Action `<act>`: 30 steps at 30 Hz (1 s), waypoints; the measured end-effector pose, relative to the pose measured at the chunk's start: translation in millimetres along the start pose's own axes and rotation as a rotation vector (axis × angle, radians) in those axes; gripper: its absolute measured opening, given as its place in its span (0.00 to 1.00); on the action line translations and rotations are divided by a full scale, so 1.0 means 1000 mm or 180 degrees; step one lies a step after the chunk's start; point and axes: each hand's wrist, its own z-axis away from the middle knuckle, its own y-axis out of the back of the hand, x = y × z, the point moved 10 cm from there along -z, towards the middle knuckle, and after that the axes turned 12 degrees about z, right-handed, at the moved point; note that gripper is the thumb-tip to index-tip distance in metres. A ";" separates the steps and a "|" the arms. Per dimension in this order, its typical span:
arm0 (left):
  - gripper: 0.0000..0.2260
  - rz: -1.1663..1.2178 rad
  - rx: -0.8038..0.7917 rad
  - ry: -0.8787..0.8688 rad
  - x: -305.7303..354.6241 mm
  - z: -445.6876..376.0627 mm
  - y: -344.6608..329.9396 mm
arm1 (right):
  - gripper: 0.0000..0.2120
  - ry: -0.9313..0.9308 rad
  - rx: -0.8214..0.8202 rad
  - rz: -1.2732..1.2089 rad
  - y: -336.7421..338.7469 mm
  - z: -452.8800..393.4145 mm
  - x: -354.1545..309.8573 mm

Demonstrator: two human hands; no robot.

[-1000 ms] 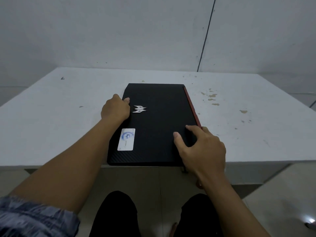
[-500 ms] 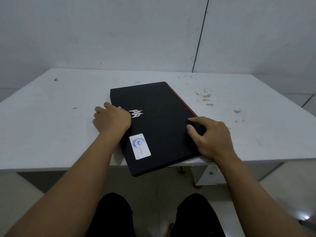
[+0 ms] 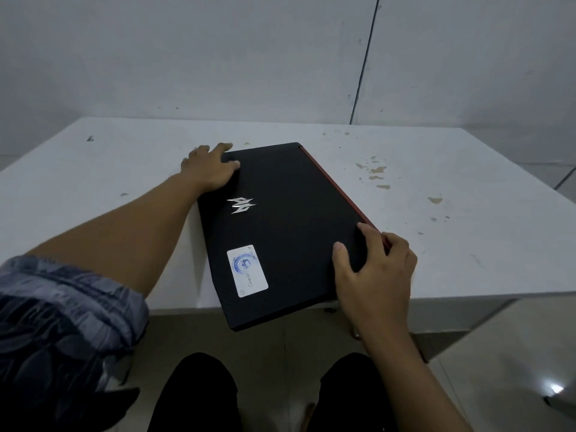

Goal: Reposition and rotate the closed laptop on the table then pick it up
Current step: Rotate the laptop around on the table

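Observation:
The closed black laptop (image 3: 293, 219) lies on the white table (image 3: 124, 169), turned at an angle, with a silver logo, a white sticker and a red strip along its right edge. Its near corner juts out past the table's front edge. My left hand (image 3: 212, 169) rests on the far left corner, fingers spread over the lid. My right hand (image 3: 374, 272) grips the near right corner, thumb on top and fingers wrapped around the red edge.
The table has brown chipped spots (image 3: 377, 176) to the right of the laptop. A grey wall stands right behind the table. My knees in dark trousers (image 3: 199, 394) and a tiled floor lie below the front edge.
The laptop has turned counter-clockwise from square to angled. My left hand slid from the middle of the left edge up to the far left corner. My right hand stayed at the near right corner.

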 end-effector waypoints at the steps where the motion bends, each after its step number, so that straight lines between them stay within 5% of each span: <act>1: 0.29 -0.0023 -0.0111 0.0000 -0.001 -0.004 -0.002 | 0.26 -0.0001 -0.0004 0.0005 0.000 0.000 0.000; 18: 0.30 0.0019 0.0037 -0.0197 -0.015 0.006 0.010 | 0.11 -0.0309 0.0002 -0.0295 -0.001 -0.039 0.009; 30: 0.31 -0.0074 0.0665 0.0270 -0.037 0.046 0.024 | 0.17 -0.0181 -0.0359 -0.0389 -0.008 -0.064 0.008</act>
